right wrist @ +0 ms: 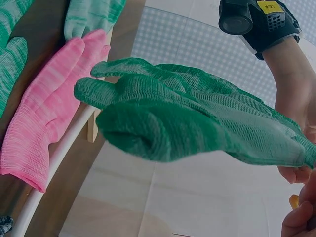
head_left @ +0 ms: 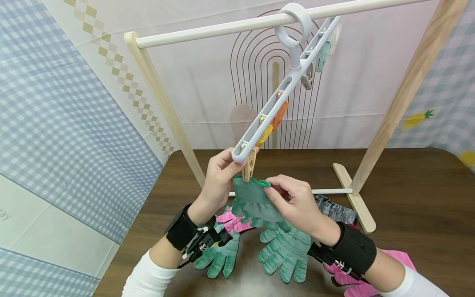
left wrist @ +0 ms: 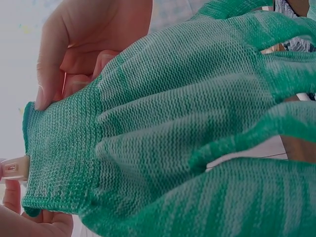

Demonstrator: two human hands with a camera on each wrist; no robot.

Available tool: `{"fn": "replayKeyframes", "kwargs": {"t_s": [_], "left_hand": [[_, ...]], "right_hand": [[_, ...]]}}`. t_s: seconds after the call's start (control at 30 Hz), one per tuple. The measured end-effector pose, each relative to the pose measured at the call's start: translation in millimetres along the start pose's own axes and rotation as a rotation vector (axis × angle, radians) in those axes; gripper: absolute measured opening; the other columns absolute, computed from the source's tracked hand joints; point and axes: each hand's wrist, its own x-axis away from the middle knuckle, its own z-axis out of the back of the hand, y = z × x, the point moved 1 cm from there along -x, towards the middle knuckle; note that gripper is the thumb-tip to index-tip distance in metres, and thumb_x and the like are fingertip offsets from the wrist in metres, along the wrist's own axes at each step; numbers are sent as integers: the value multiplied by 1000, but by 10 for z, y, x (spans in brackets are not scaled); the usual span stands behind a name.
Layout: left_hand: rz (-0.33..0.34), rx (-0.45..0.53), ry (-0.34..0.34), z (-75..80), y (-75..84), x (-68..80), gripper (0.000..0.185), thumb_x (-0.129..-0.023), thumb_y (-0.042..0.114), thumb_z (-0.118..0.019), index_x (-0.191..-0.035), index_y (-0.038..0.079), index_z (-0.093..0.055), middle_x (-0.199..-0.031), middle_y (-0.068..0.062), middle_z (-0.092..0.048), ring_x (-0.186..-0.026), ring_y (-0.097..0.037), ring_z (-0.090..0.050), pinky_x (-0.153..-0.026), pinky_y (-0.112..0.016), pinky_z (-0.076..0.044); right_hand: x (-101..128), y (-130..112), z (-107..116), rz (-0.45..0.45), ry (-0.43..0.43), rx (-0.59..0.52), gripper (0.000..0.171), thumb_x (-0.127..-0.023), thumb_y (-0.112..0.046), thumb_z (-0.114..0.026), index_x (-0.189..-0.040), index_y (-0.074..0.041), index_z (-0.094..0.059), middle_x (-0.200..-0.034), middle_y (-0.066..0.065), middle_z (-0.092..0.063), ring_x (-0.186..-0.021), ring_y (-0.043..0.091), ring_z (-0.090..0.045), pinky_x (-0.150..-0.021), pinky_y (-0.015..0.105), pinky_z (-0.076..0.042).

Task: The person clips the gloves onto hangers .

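Green glove point(head_left: 256, 202) hangs cuff-up, fingers pointing down, long axis near vertical, just under the beige clip point(head_left: 248, 165) of the tilted hanger point(head_left: 274, 103); right hand point(head_left: 297, 202) pinches the cuff, left hand point(head_left: 219, 177) squeezes the clip.

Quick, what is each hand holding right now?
Left hand: pinching the beige plastic clothes peg.
Right hand: pinching the cuff of the green knitted glove.

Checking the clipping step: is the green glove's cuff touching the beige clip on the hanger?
Touching. The head view shows the beige clip closing on the cuff of the green glove; the left wrist view shows the clip's tip against the cuff edge.
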Motion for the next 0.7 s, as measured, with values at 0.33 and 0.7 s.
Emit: {"fn": "replayKeyframes", "kwargs": {"t_s": [0.33,0.7], "left_hand": [[-10,8,11,13,-6,4,28,-76,43,-64,-92,19,-62,-99,11,-66,-102,-8,-53,-86,-25,-39],[-33,5,55,54,4,-4,28,-77,41,-64,-94,19,-62,-97,11,-66,-102,-9,-53,-85,-25,-40]], "right_hand": [[31,18,17,1,-12,-18,11,-82,3,-57,-89,-4,-60,-65,-1,-50,-54,1,-39,-47,14,-35],[88,55,58,-36,-38,-37,14,-79,7,-57,-90,-1,-62,-68,3,-56,-53,1,-44,-47,15,-39]]}}
